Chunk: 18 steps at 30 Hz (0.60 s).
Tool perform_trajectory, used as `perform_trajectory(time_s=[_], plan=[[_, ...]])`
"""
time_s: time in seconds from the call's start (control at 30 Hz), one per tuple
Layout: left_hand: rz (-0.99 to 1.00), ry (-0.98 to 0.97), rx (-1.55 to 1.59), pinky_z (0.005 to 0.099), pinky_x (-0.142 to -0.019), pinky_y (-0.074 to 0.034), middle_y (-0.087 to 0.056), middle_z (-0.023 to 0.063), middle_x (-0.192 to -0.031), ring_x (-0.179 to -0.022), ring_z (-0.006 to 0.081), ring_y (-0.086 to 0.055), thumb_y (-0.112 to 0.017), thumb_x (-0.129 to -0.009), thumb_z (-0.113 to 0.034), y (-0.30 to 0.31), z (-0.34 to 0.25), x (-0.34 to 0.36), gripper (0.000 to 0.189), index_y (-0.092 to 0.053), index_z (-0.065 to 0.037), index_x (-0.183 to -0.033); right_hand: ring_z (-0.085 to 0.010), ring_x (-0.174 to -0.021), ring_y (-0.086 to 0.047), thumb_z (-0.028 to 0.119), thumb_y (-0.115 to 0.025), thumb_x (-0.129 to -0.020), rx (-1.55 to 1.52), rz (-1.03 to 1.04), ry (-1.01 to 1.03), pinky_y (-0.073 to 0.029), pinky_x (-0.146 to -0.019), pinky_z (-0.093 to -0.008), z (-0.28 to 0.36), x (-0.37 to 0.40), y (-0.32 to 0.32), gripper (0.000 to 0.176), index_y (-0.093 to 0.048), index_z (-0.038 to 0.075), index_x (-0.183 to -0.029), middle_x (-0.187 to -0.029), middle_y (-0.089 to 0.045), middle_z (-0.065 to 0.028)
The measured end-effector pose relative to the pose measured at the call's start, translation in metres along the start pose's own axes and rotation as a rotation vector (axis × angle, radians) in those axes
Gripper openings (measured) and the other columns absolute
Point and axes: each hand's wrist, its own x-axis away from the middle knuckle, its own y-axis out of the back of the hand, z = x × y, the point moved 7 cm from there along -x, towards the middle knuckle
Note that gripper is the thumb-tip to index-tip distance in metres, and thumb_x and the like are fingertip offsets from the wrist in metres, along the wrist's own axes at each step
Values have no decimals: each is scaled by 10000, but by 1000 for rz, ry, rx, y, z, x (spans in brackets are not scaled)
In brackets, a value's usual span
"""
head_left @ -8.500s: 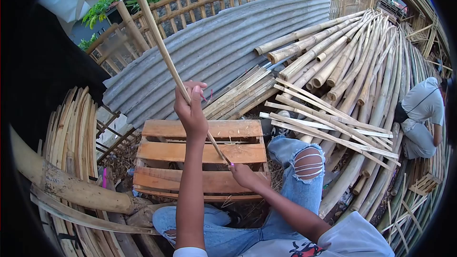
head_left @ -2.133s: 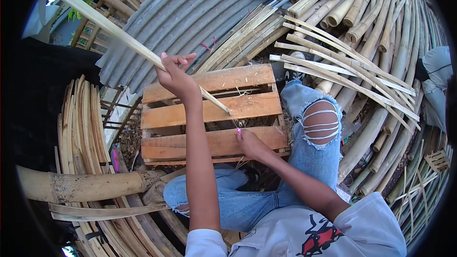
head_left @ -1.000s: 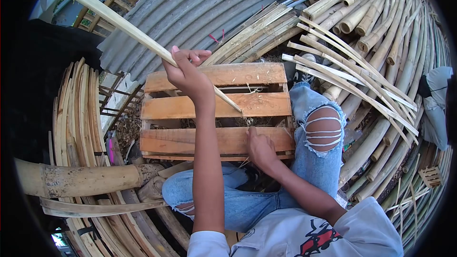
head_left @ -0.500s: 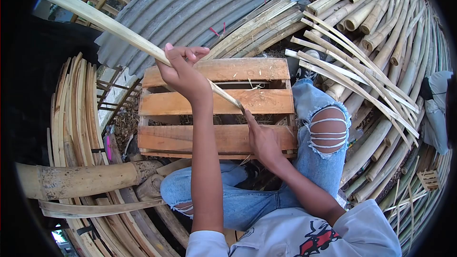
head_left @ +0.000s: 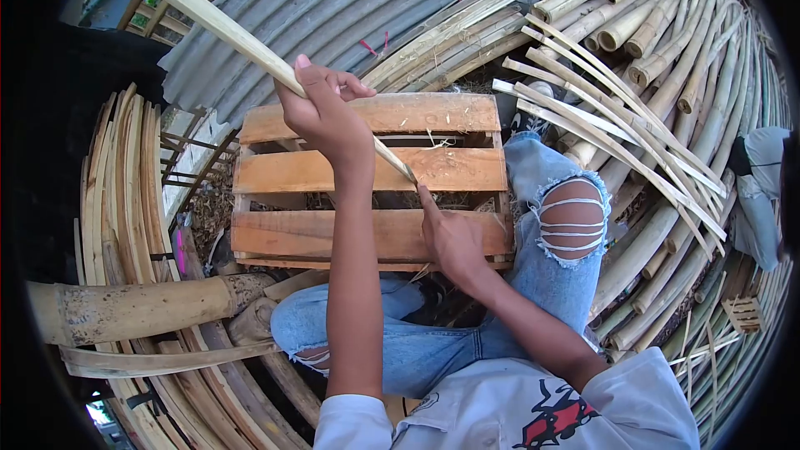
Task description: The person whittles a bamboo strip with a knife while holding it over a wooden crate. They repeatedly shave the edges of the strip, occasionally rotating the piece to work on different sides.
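Note:
A long pale bamboo strip (head_left: 225, 29) slants from the upper left down over a wooden crate (head_left: 367, 233). My left hand (head_left: 323, 117) is closed around the strip above the crate's left half, thumb on top and some fingers loosely curled. At the strip's lower end, a small dark knife blade (head_left: 413, 177) touches the bamboo. My right hand (head_left: 454, 242) is closed on the knife, its index finger pointing along the blade; the handle is hidden in the palm. A few thin shavings (head_left: 440, 143) lie on the crate's slats.
Whole bamboo poles (head_left: 667, 58) are heaped on the right, with split strips (head_left: 617, 129) across them. More split bamboo (head_left: 125, 183) is stacked at left, near a thick bamboo pole (head_left: 150, 308). Corrugated sheeting (head_left: 333, 8) lies behind the crate. Another person's leg (head_left: 758, 200) shows at far right.
The strip's far end has swung up and right, so it slants more steeply. My left hand has shifted slightly right over the crate. The knife stays at the strip's lower end.

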Motion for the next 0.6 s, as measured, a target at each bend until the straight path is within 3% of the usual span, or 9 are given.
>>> perform_trajectory(time_s=[0.2,0.23,0.3,0.4,0.43,0.6], plan=[[9,-12,-46,273,-398,-513,-372,32,-603,-485,135,-493,-375,-1000,-293,-1,-5,7,340,-361,-44,-769,-340,-534,-593,134,-518,-831,98,168,-54,-449,-500,-468,-11,4,-24,632,-305,62,-1422,-626,-610,-168],[-6,-45,-20,254,-389,-475,-432,45,-567,-457,118,-488,-388,-1003,-255,-2,-8,9,300,-415,5,-855,-322,-533,-604,97,-513,-807,66,100,-3,-462,-492,-451,-8,5,-22,645,-309,23,-1415,-609,-609,-161],[9,-16,-44,254,-392,-484,-404,36,-583,-467,123,-484,-380,-1003,-269,-1,-7,16,315,-393,-19,-812,-302,-530,-615,71,-515,-787,134,14,63,-476,-488,-429,-7,16,-28,647,-327,-18,-1400,-589,-605,-157],[48,-61,-66,252,-388,-483,-375,27,-598,-477,125,-476,-371,-1004,-280,-8,-10,17,337,-375,-40,-768,-296,-515,-611,81,-518,-797,84,62,11,-474,-475,-430,-8,0,-6,623,-353,2,-1393,-587,-607,-149],[57,-55,-71,250,-383,-477,-374,27,-596,-478,124,-477,-373,-1004,-282,-11,-11,19,338,-374,-40,-768,-292,-520,-614,96,-521,-810,60,-14,13,-478,-480,-427,-3,-1,5,577,-404,29,-1371,-592,-610,-145],[85,-50,-83,231,-367,-451,-381,29,-600,-468,124,-486,-380,-1003,-285,-16,-10,16,333,-371,-37,-782,-309,-535,-620,102,-506,-824,115,26,-1,-484,-491,-439,-15,4,-13,536,-437,48,-1353,-603,-614,-157]])
